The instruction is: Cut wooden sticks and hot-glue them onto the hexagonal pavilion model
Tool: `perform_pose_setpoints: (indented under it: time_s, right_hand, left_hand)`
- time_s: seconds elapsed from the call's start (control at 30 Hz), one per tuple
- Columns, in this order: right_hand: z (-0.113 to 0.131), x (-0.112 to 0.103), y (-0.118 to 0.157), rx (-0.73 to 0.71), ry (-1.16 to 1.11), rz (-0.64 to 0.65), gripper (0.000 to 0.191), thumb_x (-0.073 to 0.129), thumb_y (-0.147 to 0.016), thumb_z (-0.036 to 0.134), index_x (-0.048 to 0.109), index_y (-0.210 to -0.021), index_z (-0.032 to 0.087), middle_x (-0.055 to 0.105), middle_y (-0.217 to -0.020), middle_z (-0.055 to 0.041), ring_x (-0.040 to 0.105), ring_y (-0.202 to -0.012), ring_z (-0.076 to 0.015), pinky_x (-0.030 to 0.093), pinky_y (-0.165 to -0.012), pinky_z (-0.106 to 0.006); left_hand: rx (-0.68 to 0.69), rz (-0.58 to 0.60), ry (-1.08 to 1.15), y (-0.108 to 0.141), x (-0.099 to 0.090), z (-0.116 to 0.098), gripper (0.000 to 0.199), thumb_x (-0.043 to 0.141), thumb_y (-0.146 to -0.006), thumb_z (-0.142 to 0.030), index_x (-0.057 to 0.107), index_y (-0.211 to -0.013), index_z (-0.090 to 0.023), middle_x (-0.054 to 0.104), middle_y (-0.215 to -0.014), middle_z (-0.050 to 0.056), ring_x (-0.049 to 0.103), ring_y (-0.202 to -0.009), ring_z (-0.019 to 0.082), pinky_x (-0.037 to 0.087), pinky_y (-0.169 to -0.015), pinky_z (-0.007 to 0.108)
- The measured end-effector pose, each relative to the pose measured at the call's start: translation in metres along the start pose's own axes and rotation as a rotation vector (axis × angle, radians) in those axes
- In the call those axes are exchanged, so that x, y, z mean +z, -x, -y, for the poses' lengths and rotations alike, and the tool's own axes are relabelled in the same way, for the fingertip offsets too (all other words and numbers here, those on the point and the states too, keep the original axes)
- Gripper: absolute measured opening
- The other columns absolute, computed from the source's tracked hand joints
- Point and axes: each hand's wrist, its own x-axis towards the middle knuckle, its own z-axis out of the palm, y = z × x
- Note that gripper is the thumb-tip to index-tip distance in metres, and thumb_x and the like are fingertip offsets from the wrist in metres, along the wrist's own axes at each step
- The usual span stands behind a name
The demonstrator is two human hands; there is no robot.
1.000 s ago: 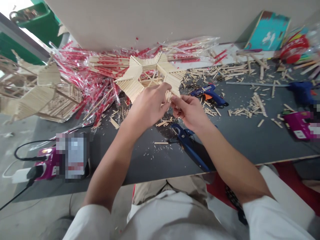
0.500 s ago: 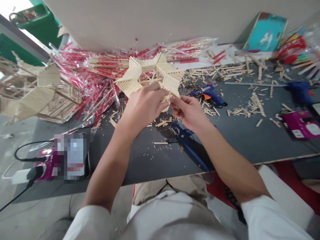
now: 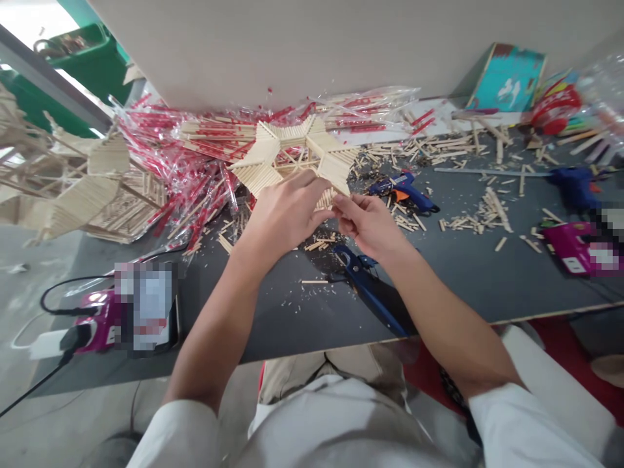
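A star-shaped model built of thin wooden sticks [image 3: 336,162] is held up over the table, its middle an open frame. My left hand [image 3: 287,211] is closed around its near side, with the fingers over the top and hiding part of it. My right hand [image 3: 365,221] pinches at the model's near right corner, thumb and forefinger together; whatever sits between the fingertips is too small to make out. Beneath my hands, a blue-handled cutter [image 3: 375,296] lies on the dark table near a single loose stick [image 3: 314,281].
Red-tipped sticks in plastic wrap [image 3: 170,156] pile up at the back left. Beside them stands a larger stick model [image 3: 97,188]. Blue glue guns [image 3: 407,192] and stick scraps [image 3: 487,214] lie to the right. A phone [image 3: 153,305] and purple power strip [image 3: 100,312] are front left.
The view has shifted slightly, so the surroundings sit a little lower. The star model looks tilted a bit differently; both hands keep their places on it.
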Motion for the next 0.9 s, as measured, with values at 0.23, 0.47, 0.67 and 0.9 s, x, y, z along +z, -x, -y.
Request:
perform_pose_setpoints:
  time_s: [0.23, 0.47, 0.67, 0.9]
  right_hand:
    - [-0.001, -0.001, 0.001, 0.023, -0.026, 0.077, 0.052, 0.096, -0.071, 0.056, 0.061, -0.063, 0.019, 0.051, -0.058, 0.0063, 0.038, -0.046, -0.0039, 0.024, -0.044, -0.024]
    - [0.018, -0.033, 0.012, -0.024, 0.404, 0.160, 0.039, 0.082, -0.087, 0.058, 0.072, -0.082, 0.021, 0.067, -0.075, 0.0001, 0.049, -0.055, -0.0090, 0.038, -0.052, -0.026]
    - [0.024, -0.130, -0.001, -0.323, 1.297, -0.555, 0.026, 0.081, -0.086, 0.037, 0.075, -0.105, 0.019, 0.075, -0.099, -0.0118, 0.069, -0.095, -0.0289, 0.053, -0.091, -0.045]
    - [0.000, -0.182, -0.023, -0.072, 1.560, -0.537, 0.055, 0.080, -0.085, 0.052, 0.074, -0.118, 0.008, 0.072, -0.108, -0.0224, 0.063, -0.122, -0.0400, 0.050, -0.106, -0.052]
  left_hand:
    - [0.000, 0.010, 0.019, -0.003, 0.004, 0.001, 0.026, 0.060, -0.104, -0.035, 0.069, -0.121, -0.018, 0.074, -0.112, 0.012, 0.070, -0.104, 0.026, 0.052, -0.083, 0.035]
    - [-0.009, -0.036, 0.081, 0.001, -0.002, 0.007, 0.029, 0.064, -0.100, -0.042, 0.068, -0.119, -0.020, 0.075, -0.111, 0.009, 0.069, -0.100, 0.025, 0.052, -0.081, 0.035]
    - [-0.067, -0.081, 0.151, 0.008, -0.016, 0.017, 0.028, 0.071, -0.096, -0.039, 0.066, -0.116, -0.021, 0.074, -0.109, 0.007, 0.068, -0.097, 0.024, 0.055, -0.089, 0.045]
    - [-0.295, -0.101, 0.878, 0.002, -0.022, 0.002, 0.029, 0.039, -0.106, -0.035, 0.056, -0.125, -0.021, 0.073, -0.116, 0.013, 0.074, -0.086, 0.019, 0.056, -0.054, 0.032]
